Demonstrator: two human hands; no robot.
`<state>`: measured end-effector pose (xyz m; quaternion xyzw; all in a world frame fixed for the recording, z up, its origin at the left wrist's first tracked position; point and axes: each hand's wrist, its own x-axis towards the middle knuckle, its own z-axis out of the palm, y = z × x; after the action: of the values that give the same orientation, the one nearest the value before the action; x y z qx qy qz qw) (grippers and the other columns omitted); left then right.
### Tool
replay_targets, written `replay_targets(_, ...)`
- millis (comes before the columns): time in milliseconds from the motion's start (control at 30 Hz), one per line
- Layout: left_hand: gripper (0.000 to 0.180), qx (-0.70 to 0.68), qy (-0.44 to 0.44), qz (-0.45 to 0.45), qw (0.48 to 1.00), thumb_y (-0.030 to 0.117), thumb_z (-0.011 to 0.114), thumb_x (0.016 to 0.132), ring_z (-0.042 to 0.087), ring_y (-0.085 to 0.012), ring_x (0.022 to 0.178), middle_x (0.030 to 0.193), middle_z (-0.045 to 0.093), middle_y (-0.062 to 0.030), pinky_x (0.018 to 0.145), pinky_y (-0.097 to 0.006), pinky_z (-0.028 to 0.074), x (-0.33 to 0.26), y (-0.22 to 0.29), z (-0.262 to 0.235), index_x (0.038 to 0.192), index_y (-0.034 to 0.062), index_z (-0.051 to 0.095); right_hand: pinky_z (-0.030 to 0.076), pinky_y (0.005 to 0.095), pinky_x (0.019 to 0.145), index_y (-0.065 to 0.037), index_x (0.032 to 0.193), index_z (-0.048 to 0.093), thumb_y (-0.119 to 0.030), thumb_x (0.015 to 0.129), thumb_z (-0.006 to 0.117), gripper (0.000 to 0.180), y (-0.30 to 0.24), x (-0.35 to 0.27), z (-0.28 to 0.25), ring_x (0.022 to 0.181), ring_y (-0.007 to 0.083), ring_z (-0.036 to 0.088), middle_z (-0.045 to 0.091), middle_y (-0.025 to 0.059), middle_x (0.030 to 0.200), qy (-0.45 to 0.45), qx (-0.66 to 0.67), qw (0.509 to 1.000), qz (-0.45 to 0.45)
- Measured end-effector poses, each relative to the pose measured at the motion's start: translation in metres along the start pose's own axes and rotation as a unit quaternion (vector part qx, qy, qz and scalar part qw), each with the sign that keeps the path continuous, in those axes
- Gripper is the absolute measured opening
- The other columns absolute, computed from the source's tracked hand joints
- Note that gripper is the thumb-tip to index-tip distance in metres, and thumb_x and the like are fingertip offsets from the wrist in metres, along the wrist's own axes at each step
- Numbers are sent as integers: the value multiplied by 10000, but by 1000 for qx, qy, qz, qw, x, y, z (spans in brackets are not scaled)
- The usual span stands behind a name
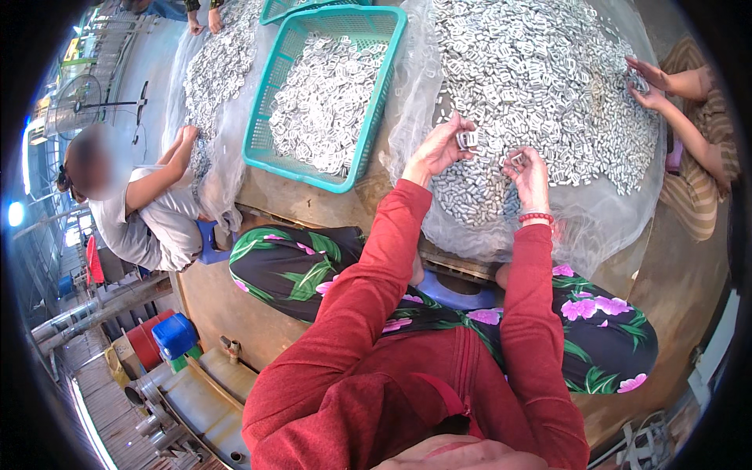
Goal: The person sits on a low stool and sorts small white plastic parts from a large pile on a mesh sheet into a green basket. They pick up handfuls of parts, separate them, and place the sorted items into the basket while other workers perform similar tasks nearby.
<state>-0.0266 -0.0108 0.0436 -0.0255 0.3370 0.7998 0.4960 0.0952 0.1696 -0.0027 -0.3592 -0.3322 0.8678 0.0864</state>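
My left hand (pixel 439 149) pinches a small silvery metal buckle (pixel 468 141) between thumb and fingers, above the near edge of a large heap. To its right my right hand (pixel 533 182) curls with thumb and fingertips together. Something small and pale shows at those fingertips, too small to name. Beneath both hands lie many small grey metal cylinders (pixel 472 197). Farther off, the heap turns into a mass of loose metal buckles (pixel 501 59). The heap rests on a translucent plastic sheet (pixel 576 227).
A teal plastic basket (pixel 301 178) of buckles stands left of the heap. Across at the right, another person's hands (pixel 648 84) work over the heap. A seated person (pixel 149 196) at the left handles a second pile (pixel 223 74). More hands (pixel 205 19) show at the far left.
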Motion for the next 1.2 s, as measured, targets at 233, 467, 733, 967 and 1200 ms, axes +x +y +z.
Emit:
replay_targets(233, 306, 615, 79, 39, 784, 254, 729, 671, 567, -183, 668, 740, 594, -72, 560, -312, 449, 32, -43, -8, 878, 66, 604, 469, 306, 494, -82, 947, 553, -217, 763, 622, 238, -4, 25, 9, 680, 144, 540, 550, 62, 784, 21, -392, 915, -97)
replay_targets(467, 225, 756, 111, 101, 637, 231, 651, 713, 598, -326, 797, 801, 610, -203, 708, -394, 468, 30, -58, -33, 831, 39, 651, 449, 446, 734, -112, 1055, 537, -261, 770, 598, 327, 30, 44, 13, 898, 352, 563, 591, 193, 925, -13, -706, 688, -169)
replay_targets(733, 223, 386, 208, 7, 899, 310, 605, 821, 505, -41, 816, 857, 578, 93, 548, -204, 380, 0, -1, -28, 941, 124, 626, 422, 419, 751, -33, 957, 522, -299, 764, 609, 340, 38, 26, -12, 874, 347, 528, 558, 185, 869, -19, -662, 727, -184)
replay_targets(967, 206, -48, -3, 87, 995, 270, 542, 828, 539, -192, 791, 918, 565, -83, 454, -203, 371, 2, -1, -10, 855, 66, 546, 505, 318, 626, -16, 914, 514, -25, 710, 580, 215, 22, 10, -24, 712, 229, 574, 539, 120, 764, -90, -440, 893, -16)
replay_targets(1200, 219, 529, 169, -25, 831, 230, 630, 711, 591, -253, 683, 831, 622, -105, 529, -302, 463, 38, -13, -22, 843, 54, 628, 498, 226, 587, -12, 1103, 489, 12, 773, 526, 333, 0, 0, -45, 682, 158, 562, 530, 52, 778, -86, 29, 996, 20)
